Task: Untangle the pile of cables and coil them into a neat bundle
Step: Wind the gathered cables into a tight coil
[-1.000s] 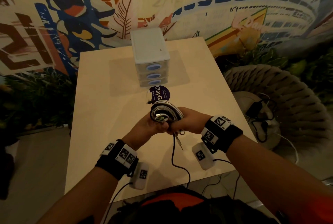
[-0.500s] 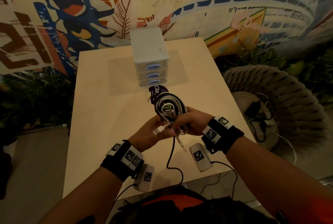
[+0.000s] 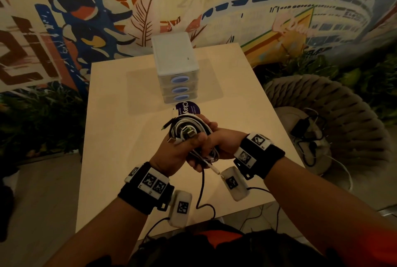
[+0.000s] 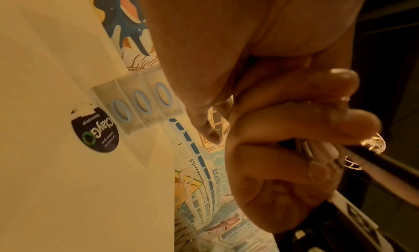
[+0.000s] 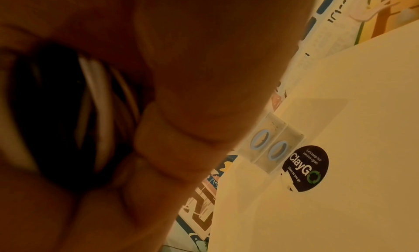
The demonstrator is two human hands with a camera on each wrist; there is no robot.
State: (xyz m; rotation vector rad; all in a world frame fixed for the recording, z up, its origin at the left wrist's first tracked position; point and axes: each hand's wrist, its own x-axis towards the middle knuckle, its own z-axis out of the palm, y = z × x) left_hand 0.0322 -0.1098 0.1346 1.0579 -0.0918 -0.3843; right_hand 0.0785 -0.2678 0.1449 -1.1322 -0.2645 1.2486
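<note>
Coil held tight, tail left to tuck

Both hands clamp one coil of white and black cables (image 3: pixel 189 131) above the pale wooden table (image 3: pixel 120 137): left hand (image 3: pixel 174 152) curled round its near side, right hand (image 3: pixel 219 142) gripping the far side. One loose black tail (image 3: pixel 200 191) hangs; wrapping it round snugly, thumbs pinning loops, seems best. One three-drawer white box (image 3: pixel 176 68), one round dark sticker (image 3: pixel 189 108).

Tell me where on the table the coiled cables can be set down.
Bare tabletop lies left of the drawer box and the round sticker, running to the near left corner. A narrower bare strip runs right of the box. The middle near edge is crowded: both hands, left and right, grip the cable bundle, with a black cable trailing.
</note>
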